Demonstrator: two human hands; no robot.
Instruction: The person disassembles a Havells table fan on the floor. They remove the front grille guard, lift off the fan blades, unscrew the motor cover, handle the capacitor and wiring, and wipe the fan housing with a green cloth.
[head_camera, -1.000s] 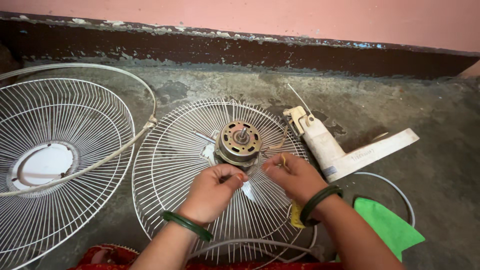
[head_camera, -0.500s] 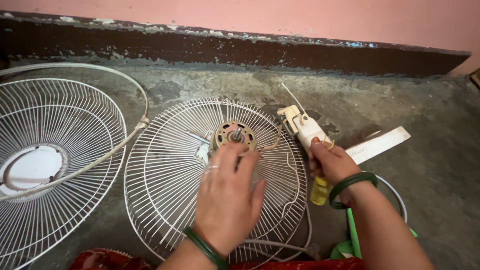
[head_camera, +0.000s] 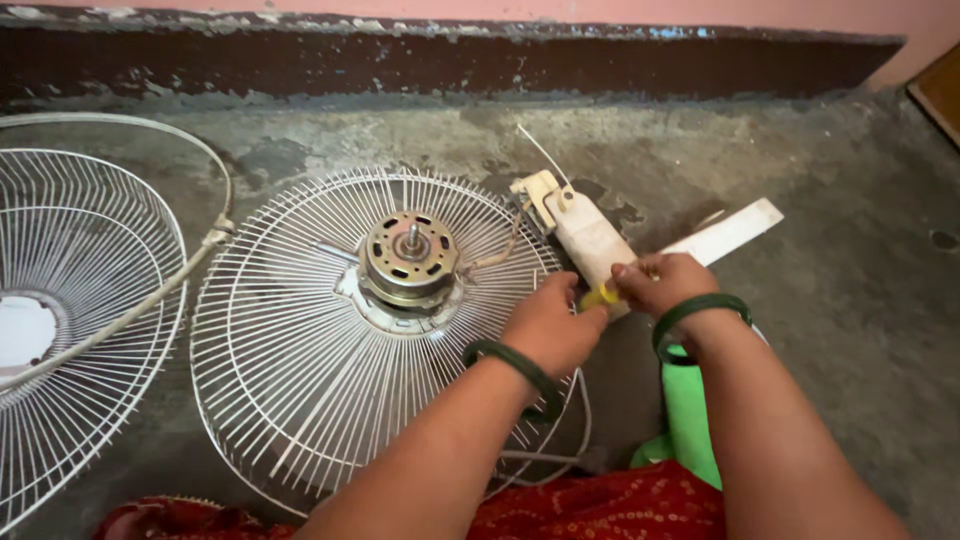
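Yellow tool (head_camera: 601, 296) gripped betw. left hand (head_camera: 548, 326) & right hand (head_camera: 667, 283), both closed

Two bare hands meet at the near right of a white wire fan guard (head_camera: 300, 380) lying on a grey concrete floor (head_camera: 830, 200). The left hand (head_camera: 548, 325) and right hand (head_camera: 665, 285) together grip a small yellow object (head_camera: 601, 296) beside the white fan neck housing (head_camera: 590, 240). A metal motor (head_camera: 410, 258) sits at the guard's centre. A second guard (head_camera: 80, 300) lies far left.
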